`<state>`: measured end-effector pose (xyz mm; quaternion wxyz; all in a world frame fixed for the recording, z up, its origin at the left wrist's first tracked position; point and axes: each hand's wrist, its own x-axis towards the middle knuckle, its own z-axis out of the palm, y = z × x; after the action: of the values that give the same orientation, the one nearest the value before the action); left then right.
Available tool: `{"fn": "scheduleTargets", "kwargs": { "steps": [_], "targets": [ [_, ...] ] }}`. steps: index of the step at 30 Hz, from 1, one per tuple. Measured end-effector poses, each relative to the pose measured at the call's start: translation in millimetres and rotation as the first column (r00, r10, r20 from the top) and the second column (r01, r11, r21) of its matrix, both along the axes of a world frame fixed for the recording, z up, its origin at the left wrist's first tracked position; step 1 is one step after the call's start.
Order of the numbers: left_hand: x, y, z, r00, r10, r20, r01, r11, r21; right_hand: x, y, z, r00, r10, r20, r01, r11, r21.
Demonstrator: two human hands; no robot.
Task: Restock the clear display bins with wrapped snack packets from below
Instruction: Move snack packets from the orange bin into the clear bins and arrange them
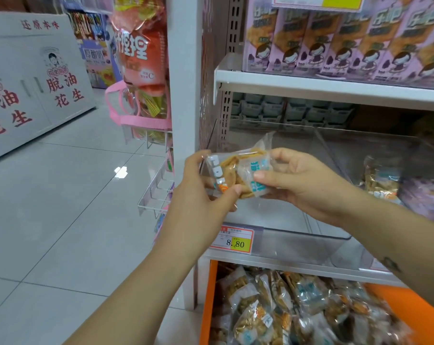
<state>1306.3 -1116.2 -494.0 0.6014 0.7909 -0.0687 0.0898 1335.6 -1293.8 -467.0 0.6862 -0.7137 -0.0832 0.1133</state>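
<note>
Right now both hands meet in front of the middle shelf and hold the snack packets (238,170) between them, just above the open top of the clear bin (298,241) at the shelf's left end. The left hand (206,188) grips the left end of the bundle, with its thumb pressed on the near face and its fingers (198,158) curled round the far side. The right hand (303,185) pinches the right end, thumb on top and the other fingers cupped beneath. It looks like two overlapping packets, though I cannot tell the count for sure.

Using both hands probably keeps the slippery wrappers together and lined up, so they go in facing the shopper. The bin's bare bottom shows below the hands, so I judge this bin has hardly begun to fill.

The supply sits directly below: an orange crate (208,307), near and to the right, is heaped with similar packets, an easy reach from the bin. A price tag (235,241) is clipped to the bin's front wall at the left. The neighbouring bin (335,150) to the right holds a few similar packets against its far side. Purple boxes (335,38) line the shelf above.

The next move seems to be lowering the bundle past the front wall and letting go near the back. If the crinkly wrap slips early, a packet could tip over the low front edge onto the floor (74,195).
</note>
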Motion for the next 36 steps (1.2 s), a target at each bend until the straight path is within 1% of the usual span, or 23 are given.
{"fn": "scheduleTargets", "kwargs": {
  "steps": [2,3,4,6,7,8,9,10,11,14,18,22,26,28,30,31,33,35,36],
  "targets": [
    [0.0,-1.4,-1.7,1.000,0.016,-0.016,-0.015,0.998,0.061,-0.1,1.7,-4.1,0.992,-0.113,0.055,0.110,0.992,0.053],
    [0.7,0.6,-2.8,0.999,0.028,-0.025,-0.024,0.990,0.141,2.5,0.2,-4.3,0.985,-0.146,0.092,0.143,0.989,0.037],
    [1.6,4.4,-3.6,0.999,0.037,-0.033,-0.028,0.967,0.253,7.3,-3.3,-4.8,0.975,-0.171,0.141,0.175,0.985,-0.015],
    [3.1,14.6,-3.9,0.997,0.070,-0.035,-0.043,0.869,0.493,21.8,-12.9,-6.2,0.942,-0.202,0.268,0.262,0.941,-0.215],
    [3.2,19.5,-3.7,0.995,0.090,-0.032,-0.056,0.815,0.576,29.9,-16.4,-7.5,0.921,-0.183,0.344,0.307,0.886,-0.348],
    [2.9,23.6,-3.9,0.994,0.105,-0.031,-0.063,0.779,0.624,37.6,-18.2,-10.3,0.901,-0.123,0.416,0.336,0.804,-0.491],
    [2.5,26.0,-4.5,0.993,0.114,-0.036,-0.064,0.762,0.644,45.0,-17.3,-14.8,0.885,-0.038,0.465,0.354,0.703,-0.617],
    [2.2,26.9,-4.8,0.992,0.119,-0.041,-0.064,0.756,0.651,52.0,-13.9,-20.8,0.872,0.040,0.488,0.365,0.612,-0.702],
    [2.3,26.8,-5.3,0.992,0.119,-0.045,-0.060,0.751,0.658,58.8,-8.0,-28.2,0.867,0.089,0.491,0.365,0.556,-0.746],
    [4.0,25.0,-6.0,0.993,0.106,-0.054,-0.044,0.749,0.661,78.7,14.6,-51.1,0.874,0.137,0.466,0.342,0.508,-0.791],
    [7.1,27.2,-7.6,0.993,0.099,-0.059,-0.039,0.769,0.638,103.7,29.8,-73.0,0.858,0.175,0.483,0.376,0.426,-0.823],
    [9.8,28.9,-9.8,0.996,0.086,-0.037,-0.042,0.763,0.645,111.7,29.3,-75.5,0.857,0.196,0.476,0.372,0.404,-0.836],
    [10.9,28.3,-11.9,0.996,0.088,-0.024,-0.051,0.753,0.656,103.1,20.6,-69.4,0.869,0.200,0.453,0.339,0.425,-0.839],
    [9.8,26.7,-12.0,0.995,0.095,0.008,-0.076,0.743,0.665,94.7,14.8,-63.6,0.861,0.186,0.474,0.364,0.425,-0.829],
    [7.2,22.8,-10.9,0.994,0.088,0.061,-0.106,0.739,0.665,81.3,9.1,-55.1,0.833,0.185,0.521,0.409,0.426,-0.807],
    [5.6,20.3,-11.2,0.994,0.069,0.085,-0.108,0.748,0.655,71.9,6.5,-50.6,0.817,0.184,0.547,0.429,0.439,-0.789],
    [-1.8,12.4,-10.5,0.994,-0.018,0.105,-0.050,0.788,0.614,46.1,-0.5,-42.4,0.776,0.181,0.604,0.463,0.487,-0.740],
    [-12.8,3.5,-13.4,0.985,-0.148,0.093,0.066,0.807,0.586,14.6,-9.4,-38.3,0.713,0.180,0.678,0.502,0.544,-0.672],
    [-19.2,-1.6,-16.5,0.975,-0.208,0.074,0.126,0.801,0.585,-2.1,-14.8,-38.3,0.678,0.184,0.711,0.519,0.566,-0.641]
  ]
}}
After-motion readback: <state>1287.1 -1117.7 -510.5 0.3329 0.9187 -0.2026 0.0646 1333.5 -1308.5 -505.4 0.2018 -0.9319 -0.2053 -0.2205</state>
